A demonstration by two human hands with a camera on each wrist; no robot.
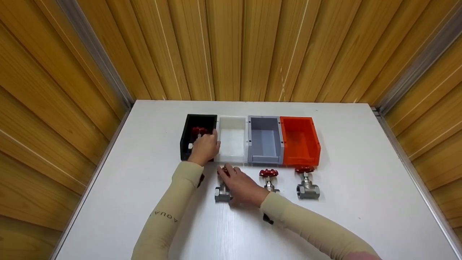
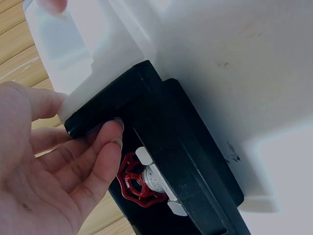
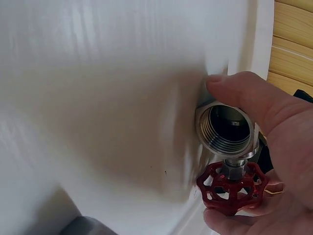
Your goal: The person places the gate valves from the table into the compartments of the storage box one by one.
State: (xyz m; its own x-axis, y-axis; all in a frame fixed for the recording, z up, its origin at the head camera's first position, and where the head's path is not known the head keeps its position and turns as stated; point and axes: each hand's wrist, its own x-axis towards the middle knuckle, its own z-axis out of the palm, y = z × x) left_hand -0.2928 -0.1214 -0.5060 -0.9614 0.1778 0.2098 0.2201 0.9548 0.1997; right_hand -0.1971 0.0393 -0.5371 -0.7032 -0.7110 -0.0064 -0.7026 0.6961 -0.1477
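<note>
My left hand (image 1: pixel 205 146) grips the right side wall of the black bin (image 2: pixel 181 137), with curled fingers (image 2: pixel 107 147) inside it. Within that bin lies a valve (image 2: pixel 151 178) with a red handwheel and a pale metal body, partly hidden by the hand and the bin's front. My right hand (image 1: pixel 245 186) holds a second valve (image 3: pixel 227 129) in front of the white bin (image 1: pixel 232 159). Its thumb (image 3: pixel 234 85) is against the metal body, and fingers bend round the red handwheel (image 3: pixel 232 188). The threaded opening of this valve faces the right wrist camera.
A grey bin (image 1: pixel 267 159) and an orange bin (image 1: pixel 301 159) continue the row to the right. Two more red-handled valves stand before them, one valve (image 1: pixel 269 178) partly behind the right hand, another valve (image 1: pixel 308 189) farther right. Wood-patterned walls (image 1: pixel 223 50) enclose the white table (image 1: pixel 361 180).
</note>
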